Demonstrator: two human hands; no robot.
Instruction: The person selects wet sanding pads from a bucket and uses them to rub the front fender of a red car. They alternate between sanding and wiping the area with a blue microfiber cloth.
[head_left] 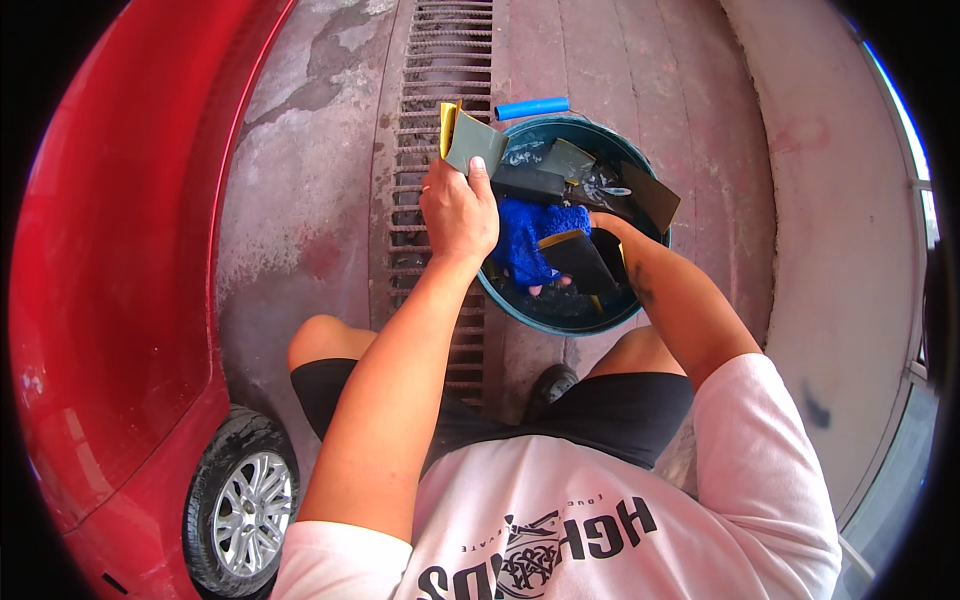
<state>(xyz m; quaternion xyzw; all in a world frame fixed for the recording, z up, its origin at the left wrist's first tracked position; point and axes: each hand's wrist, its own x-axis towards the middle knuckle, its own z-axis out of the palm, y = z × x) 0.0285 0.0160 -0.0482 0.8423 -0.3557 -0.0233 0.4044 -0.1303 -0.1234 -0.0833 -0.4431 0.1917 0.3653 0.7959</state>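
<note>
- The teal basin [560, 329] in front of you, right of the drain grate [446, 62], holds most of what you are handling; judging by its contents, the work looks partway through.
- The blue cloth [522, 238] lies bunched in the basin's left half, and your right hand [602, 221] is in there against it.
- Left in the basin are a dark sheet with a yellow edge [582, 263] on the near side, a grey-green sheet [568, 160] on the far side and a brownish sheet [653, 197] leaning at the right rim.
- One folded grey sheet [474, 146] with yellow backing is out, held above the basin's far-left rim; your left hand [460, 208] pinches it, thumb on top.
- As for what's hard to make out, the red car [110, 250] at your left is cut off by the frame.
- Your right hand is mostly hidden by cloth and sheet, so you can't tell whether it grips anything.
- The black block [530, 184] is partly covered, and a small pale piece [617, 191] right of it is too small to identify.
</note>
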